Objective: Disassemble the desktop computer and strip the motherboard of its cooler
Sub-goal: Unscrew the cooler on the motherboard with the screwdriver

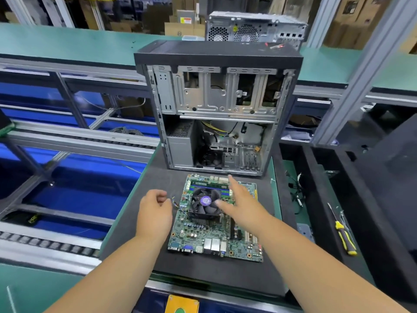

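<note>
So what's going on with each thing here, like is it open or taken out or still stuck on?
Computer case: upright, side open, motherboard out.
Motherboard: flat on the dark mat, in front of the case.
Cooler: on the motherboard.
Left hand: curled by the fan cable; grip unclear.
Right hand: open over the motherboard, thumb at the cooler.
Screwdriver: lying unused, far right.

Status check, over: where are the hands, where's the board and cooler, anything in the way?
Left hand loosely curled beside green motherboard, holding nothing. Right hand open over black fan cooler, still mounted. Nothing blocking; yellow-handled screwdriver lies off right.
</note>
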